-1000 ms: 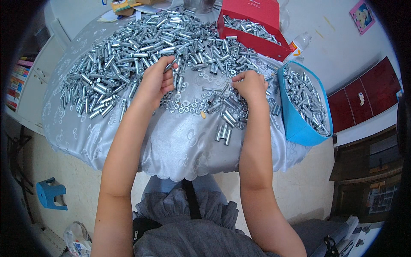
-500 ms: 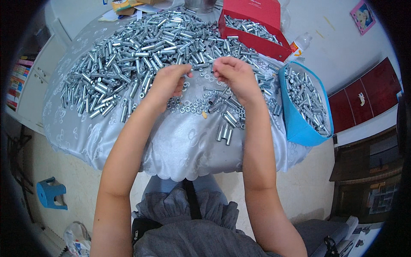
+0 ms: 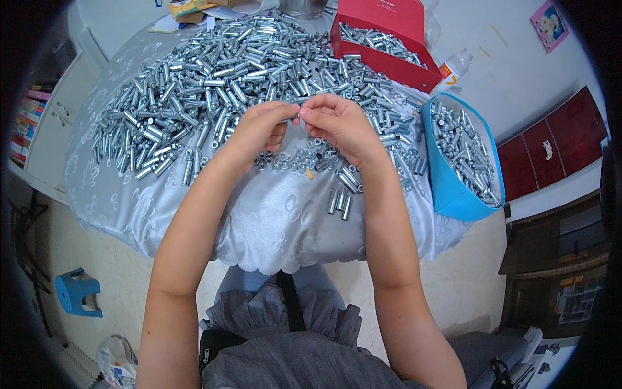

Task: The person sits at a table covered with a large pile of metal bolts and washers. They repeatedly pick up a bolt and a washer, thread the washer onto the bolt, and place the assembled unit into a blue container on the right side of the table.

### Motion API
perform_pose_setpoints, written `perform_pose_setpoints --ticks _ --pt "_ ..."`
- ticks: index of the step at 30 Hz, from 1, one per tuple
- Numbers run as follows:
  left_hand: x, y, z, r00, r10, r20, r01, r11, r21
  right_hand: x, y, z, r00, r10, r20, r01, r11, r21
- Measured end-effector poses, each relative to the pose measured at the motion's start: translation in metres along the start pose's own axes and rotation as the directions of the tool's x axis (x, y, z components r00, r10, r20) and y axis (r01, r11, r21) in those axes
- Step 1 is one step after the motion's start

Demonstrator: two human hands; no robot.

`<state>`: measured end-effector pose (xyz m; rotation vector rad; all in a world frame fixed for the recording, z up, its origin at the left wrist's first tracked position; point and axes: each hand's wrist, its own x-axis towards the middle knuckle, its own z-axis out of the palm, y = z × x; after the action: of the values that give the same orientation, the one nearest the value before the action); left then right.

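Observation:
My left hand (image 3: 261, 131) and my right hand (image 3: 345, 128) meet fingertip to fingertip over the near side of the table, both closed in a pinch. Whatever is between the fingers is too small and covered to make out. Behind them spreads a big heap of silvery metal sleeve anchors (image 3: 220, 81). Below the hands lie many small nuts (image 3: 285, 163), partly hidden by the left wrist. Beside the right forearm rest several loose metal sleeves (image 3: 339, 202), with a small tan piece (image 3: 310, 174) to their left.
A blue fabric bin (image 3: 457, 198) full of metal anchors stands at the table's right edge. Behind it are an open red box (image 3: 382, 67) of metal parts and a plastic bottle (image 3: 456, 63). A metal bucket (image 3: 303, 8) sits at the back. A blue stool (image 3: 78, 293) stands on the floor.
My hands have come together from a small gap apart. The right hand moved left and slightly nearer; its fingertips now touch those of the left.

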<state>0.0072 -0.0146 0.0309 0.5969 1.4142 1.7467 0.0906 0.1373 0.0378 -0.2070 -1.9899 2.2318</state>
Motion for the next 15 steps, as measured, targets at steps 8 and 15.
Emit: perform_pose_setpoints --ticks 8,15 --pt "0.002 0.002 0.000 1.000 -0.020 -0.010 0.017 0.978 -0.206 0.000 0.003 0.010 0.964 -0.263 -0.029 0.256 0.956 -0.142" --pt "0.001 0.004 0.002 1.000 -0.017 0.026 0.022 0.979 -0.204 -0.001 0.005 0.017 0.931 -0.361 -0.049 0.344 0.915 -0.210"
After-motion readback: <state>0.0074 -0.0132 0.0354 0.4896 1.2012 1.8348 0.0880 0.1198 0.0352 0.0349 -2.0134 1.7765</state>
